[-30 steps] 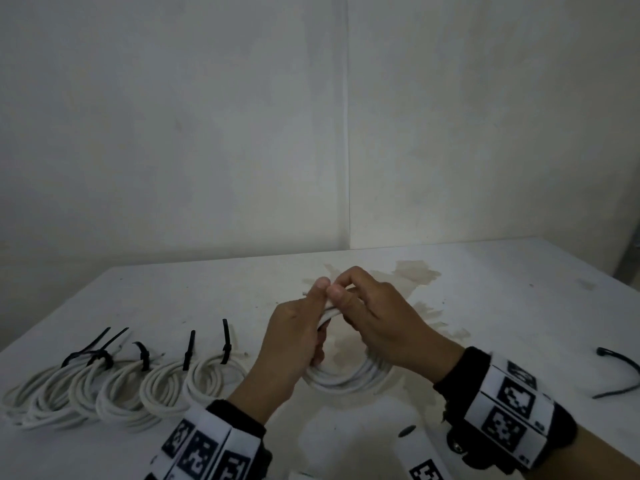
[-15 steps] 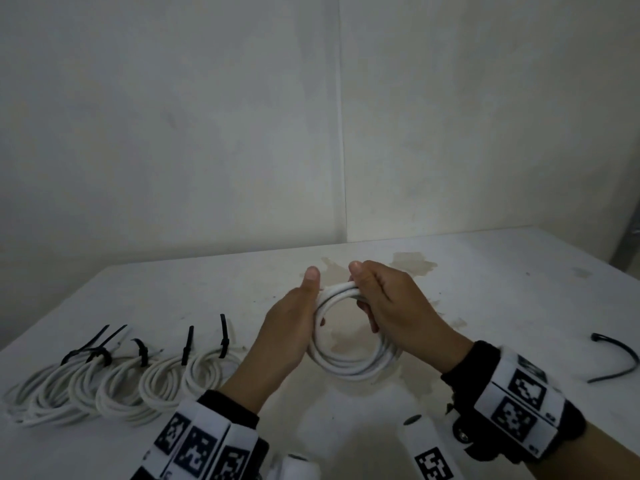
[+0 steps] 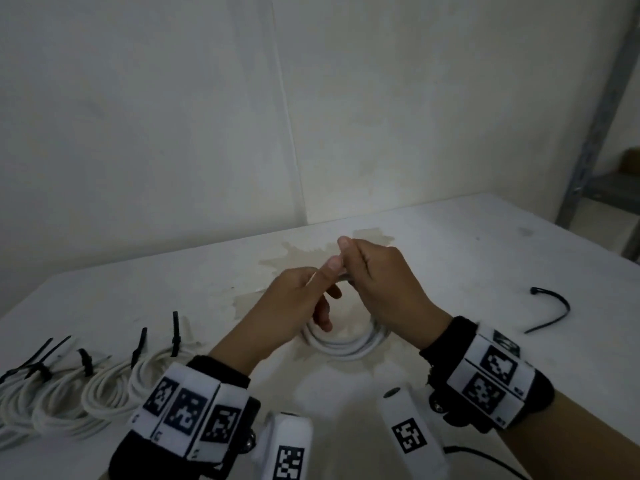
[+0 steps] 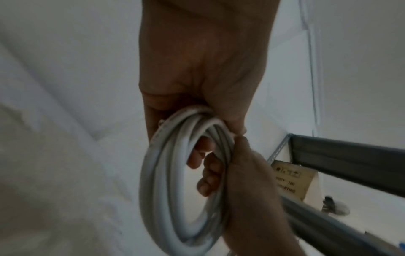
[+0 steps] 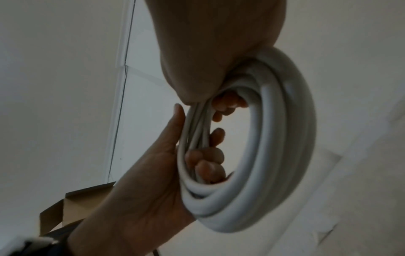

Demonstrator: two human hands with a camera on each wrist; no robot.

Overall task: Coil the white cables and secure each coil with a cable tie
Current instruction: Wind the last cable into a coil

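Observation:
A coil of white cable (image 3: 346,346) hangs in the air over the table's middle, held at its top by both hands. My left hand (image 3: 329,289) grips the coil's left upper arc, thumb on top and fingers through the loop. My right hand (image 3: 353,268) grips the bundle right beside it, thumb up. In the left wrist view the coil (image 4: 181,173) runs under my left hand (image 4: 197,78), with my right hand (image 4: 252,190) curled round its right side. The right wrist view shows the coil (image 5: 280,138) gripped by my right hand (image 5: 208,52) and left hand (image 5: 153,173). No tie is on this coil.
Several tied white coils (image 3: 69,389) with black ties lie in a row at the table's left front. One loose black cable tie (image 3: 552,308) lies on the white table (image 3: 485,258) to the right. A metal shelf frame (image 3: 595,109) stands at the far right.
Half a second ago the hands held the coil apart at its top, its ring facing me. Now thumbs and fingers have drawn together on the top and the ring hangs lower behind them.

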